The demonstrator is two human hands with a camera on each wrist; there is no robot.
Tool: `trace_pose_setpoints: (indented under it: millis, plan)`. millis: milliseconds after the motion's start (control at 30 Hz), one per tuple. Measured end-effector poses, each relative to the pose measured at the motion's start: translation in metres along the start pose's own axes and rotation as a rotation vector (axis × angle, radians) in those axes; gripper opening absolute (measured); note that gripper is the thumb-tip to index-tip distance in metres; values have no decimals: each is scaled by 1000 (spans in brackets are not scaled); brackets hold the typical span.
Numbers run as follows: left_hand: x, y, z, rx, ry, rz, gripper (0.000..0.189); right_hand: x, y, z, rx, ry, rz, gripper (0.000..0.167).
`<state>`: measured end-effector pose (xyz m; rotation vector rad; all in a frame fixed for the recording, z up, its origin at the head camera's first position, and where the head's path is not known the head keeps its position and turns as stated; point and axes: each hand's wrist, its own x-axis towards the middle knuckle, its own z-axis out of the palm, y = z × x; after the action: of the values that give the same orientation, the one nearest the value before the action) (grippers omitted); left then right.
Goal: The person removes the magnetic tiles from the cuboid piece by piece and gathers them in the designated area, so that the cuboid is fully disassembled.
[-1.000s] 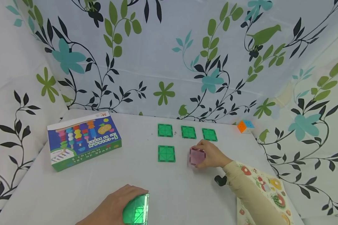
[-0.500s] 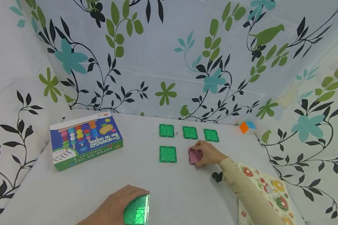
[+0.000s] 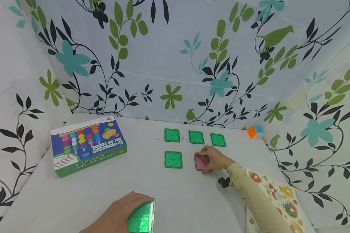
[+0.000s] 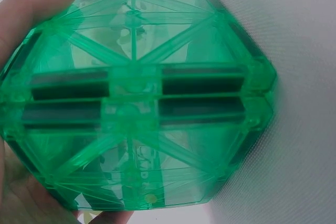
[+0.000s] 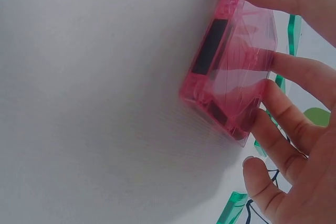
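My left hand (image 3: 119, 210) grips a block of green see-through magnetic tiles (image 4: 131, 156) at the front of the table, thumb on one side and fingers on the other. In the left wrist view, two black-striped tile edges meet across its middle. My right hand (image 3: 214, 158) pinches a pink see-through magnetic tile (image 5: 231, 72) between thumb and fingers, close over the white tabletop. A green square tile (image 3: 173, 160) lies flat to the left of the pink one. Behind it, three more green tiles (image 3: 196, 137) lie in a row.
At the left rear stands a blue and green bead-set box (image 3: 88, 144). A small orange and blue cube (image 3: 255, 131) sits at the right rear corner. A fruit-printed sheet (image 3: 285, 194) lies under my right forearm, beside a small black object (image 3: 224, 182).
My right hand has shifted slightly left against the table with the pink tile, which now looks flatter than a second ago. My left hand keeps its grip and stays in place.
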<state>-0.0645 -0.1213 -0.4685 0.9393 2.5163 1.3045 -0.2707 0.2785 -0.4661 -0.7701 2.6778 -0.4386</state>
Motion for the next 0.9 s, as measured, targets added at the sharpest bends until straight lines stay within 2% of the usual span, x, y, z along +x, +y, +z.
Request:
trace_pose_setpoints:
  millis: [267, 500, 733, 800, 900]
  plan:
    - [-1, 1, 0, 5, 6, -8, 81, -2, 1, 3, -4, 24, -4, 85]
    - [-1, 2, 0, 9, 1, -16, 82, -10, -6, 7, -2, 111, -11, 87]
    - [-3, 3, 0, 4, 4, -24, 84, -25, -33, 9, 109, 199, -87, 80]
    - [-3, 5, -1, 0, -8, -46, 87, -30, -44, 10, 140, 210, -118, 78]
    - [-3, 8, -4, -9, -34, -113, 93, -36, -61, 12, 181, 217, -166, 77]
